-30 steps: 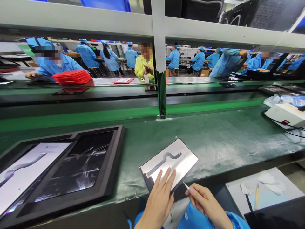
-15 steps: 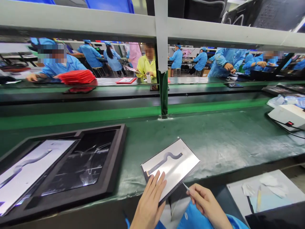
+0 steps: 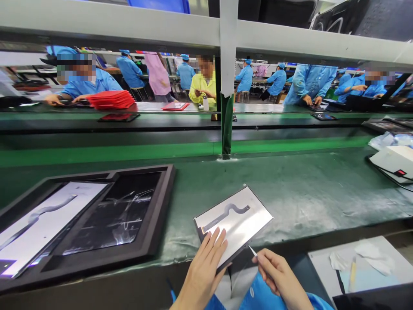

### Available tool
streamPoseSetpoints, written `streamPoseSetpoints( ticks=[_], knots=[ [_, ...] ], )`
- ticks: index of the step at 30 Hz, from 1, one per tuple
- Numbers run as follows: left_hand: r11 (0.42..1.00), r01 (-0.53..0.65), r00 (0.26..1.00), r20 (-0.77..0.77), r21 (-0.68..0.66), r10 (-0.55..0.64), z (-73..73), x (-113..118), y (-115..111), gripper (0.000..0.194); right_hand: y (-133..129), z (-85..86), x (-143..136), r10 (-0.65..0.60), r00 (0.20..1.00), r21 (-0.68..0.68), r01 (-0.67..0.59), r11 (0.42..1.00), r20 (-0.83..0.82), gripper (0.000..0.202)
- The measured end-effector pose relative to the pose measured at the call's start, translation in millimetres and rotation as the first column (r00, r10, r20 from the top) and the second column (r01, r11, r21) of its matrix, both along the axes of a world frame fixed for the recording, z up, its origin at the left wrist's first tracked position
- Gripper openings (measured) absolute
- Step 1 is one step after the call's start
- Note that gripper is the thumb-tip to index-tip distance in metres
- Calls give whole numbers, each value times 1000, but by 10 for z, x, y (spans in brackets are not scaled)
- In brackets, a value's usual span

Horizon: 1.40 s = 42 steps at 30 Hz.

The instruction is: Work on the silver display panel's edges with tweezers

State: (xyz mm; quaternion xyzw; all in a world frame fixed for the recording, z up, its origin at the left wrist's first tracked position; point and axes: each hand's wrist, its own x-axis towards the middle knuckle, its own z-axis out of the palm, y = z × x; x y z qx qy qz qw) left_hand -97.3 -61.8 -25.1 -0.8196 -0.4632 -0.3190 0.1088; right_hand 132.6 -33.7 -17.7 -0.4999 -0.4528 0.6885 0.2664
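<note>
A flat display panel (image 3: 238, 224) with a silvery back and a curved grey ribbon cable (image 3: 229, 210) lies tilted over the front edge of the green bench. My left hand (image 3: 204, 262) rests on its lower left part, fingers stretched over the back and the thumb at the near edge. In my right hand (image 3: 274, 269), a thin pale pointed tool (image 3: 253, 251) is pinched between thumb and fingers. Its tip is at the panel's near right edge; whether it touches cannot be made out.
On the left, a dark foam tray (image 3: 167, 189) holds another silvery panel (image 3: 48, 215) and a glossy black sheet (image 3: 119, 211). A white box (image 3: 392, 161) with cables stands right. Wipes lie on a white board (image 3: 325, 267). A post (image 3: 227, 125) rises behind; people sit beyond.
The view has shifted slightly, so the bench items appear a little to the right. Both hands keep nearly the same pose at the panel. In the background, a person in pink now stands further left.
</note>
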Motion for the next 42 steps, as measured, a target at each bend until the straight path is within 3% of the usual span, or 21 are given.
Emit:
streamPoseSetpoints(
  ticks=[9, 20, 42],
  knots=[
    [999, 10, 1000, 29, -47, -8, -6, -25, 4, 45, -32, -46, -20, -54, 997, 149, 45, 988, 56, 56],
    [999, 19, 1000, 11, -45, -18, -45, -53, 4, 42, -20, -77, -17, -101, 992, -42, 98, 994, -81, 65],
    [998, 28, 999, 34, -64, -25, -43, -51, 12, 42, -19, 22, -58, -163, 985, -66, 160, 985, -53, 73]
  ],
)
